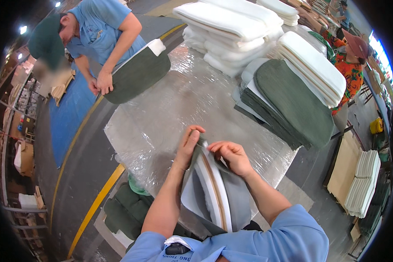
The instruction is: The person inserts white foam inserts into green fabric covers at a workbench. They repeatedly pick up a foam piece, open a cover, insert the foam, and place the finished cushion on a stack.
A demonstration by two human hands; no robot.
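Note:
A dark green fabric cover with a grey inner side (238, 196) stands on edge against my body. Inside it shows a white cushion pad (218, 185) with a thin brown layer along its middle. My left hand (190, 144) is closed on the cover's far end, thumb and fingers on either side. Beside it, my right hand (232, 157) pinches the cover's right edge near that same end. Below my hands, the cover gapes around the pad. The fingertips of my right hand are partly hidden by the fabric.
A plastic-wrapped table (161, 113) lies ahead. On it are stacked white pads (231, 26) and a pile of green covers (288, 96). At the left a co-worker (105, 35) grips another green cover (139, 74). Green folded pieces (126, 207) lie low at the left.

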